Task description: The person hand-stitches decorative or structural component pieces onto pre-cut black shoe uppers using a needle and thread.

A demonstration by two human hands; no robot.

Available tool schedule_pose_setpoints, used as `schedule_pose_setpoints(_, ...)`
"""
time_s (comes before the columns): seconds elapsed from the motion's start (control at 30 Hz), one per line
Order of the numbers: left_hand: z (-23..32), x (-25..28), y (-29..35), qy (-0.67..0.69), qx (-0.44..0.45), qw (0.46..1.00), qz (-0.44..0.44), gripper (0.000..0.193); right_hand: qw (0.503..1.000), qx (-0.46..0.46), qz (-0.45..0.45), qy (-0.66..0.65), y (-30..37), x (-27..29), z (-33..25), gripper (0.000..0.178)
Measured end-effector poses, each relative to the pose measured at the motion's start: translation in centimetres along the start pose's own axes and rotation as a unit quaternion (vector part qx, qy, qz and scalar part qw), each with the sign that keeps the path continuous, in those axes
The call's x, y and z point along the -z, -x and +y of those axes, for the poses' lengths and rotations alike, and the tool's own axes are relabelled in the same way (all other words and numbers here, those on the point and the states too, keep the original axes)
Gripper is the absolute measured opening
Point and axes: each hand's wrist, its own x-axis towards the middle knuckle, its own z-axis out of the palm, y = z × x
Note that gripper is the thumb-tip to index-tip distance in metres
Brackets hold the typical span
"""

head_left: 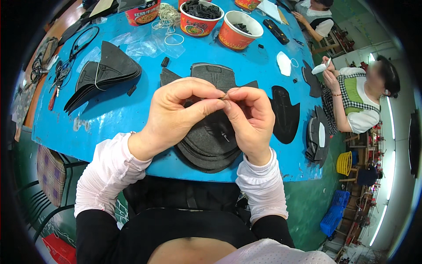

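Note:
My left hand and my right hand meet above the middle of the table, thumbs and forefingers pinched tip to tip. Between the fingertips shows a tiny brownish thing, too small to name. Below them lies a fanned stack of dark grey, cut fabric-like pieces, partly hidden by my hands. On the stack rests a small pale, shiny bit that I cannot make out. Beyond my fingers another dark shaped piece shows, with pointed corners at both sides.
A banded bundle of dark pieces lies left, scissors beyond it. Paper tubs with small black parts stand at the back. A single dark piece and another stack lie right. A co-worker sits beyond the right edge.

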Motion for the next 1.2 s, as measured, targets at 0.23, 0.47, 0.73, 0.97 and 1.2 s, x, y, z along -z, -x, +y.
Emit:
schedule_pose_setpoints(0.23, -0.1, -0.3, -0.1, -0.08, -0.071, 0.994, 0.016, 0.017, 0.999, -0.028, -0.01, -0.036, 0.0, 0.0, -0.2, 0.015)
schedule_pose_setpoints(0.47, 0.1, -0.3, -0.3, -0.107, -0.108, 0.988, 0.013, 0.019, 0.975, -0.134, -0.04, -0.175, -0.4, 0.5, -0.5, 0.019)
schedule_pose_setpoints(0.73, 0.1, -0.3, -0.2, -0.119, -0.135, 0.984, 0.013, 0.018, 0.959, -0.191, -0.024, -0.209, -0.4, 0.5, -0.7, 0.021)
schedule_pose_setpoints(0.97, 0.2, -0.4, -0.9, -0.224, -0.189, 0.956, -0.002, 0.017, 0.934, -0.244, -0.025, -0.261, -1.2, 1.9, -1.0, 0.021)
schedule_pose_setpoints(1.2, -0.5, 1.0, -1.5, -0.34, -0.205, 0.918, -0.013, 0.018, 0.98, -0.185, 0.001, 0.071, -2.4, 5.5, -0.1, 0.022)
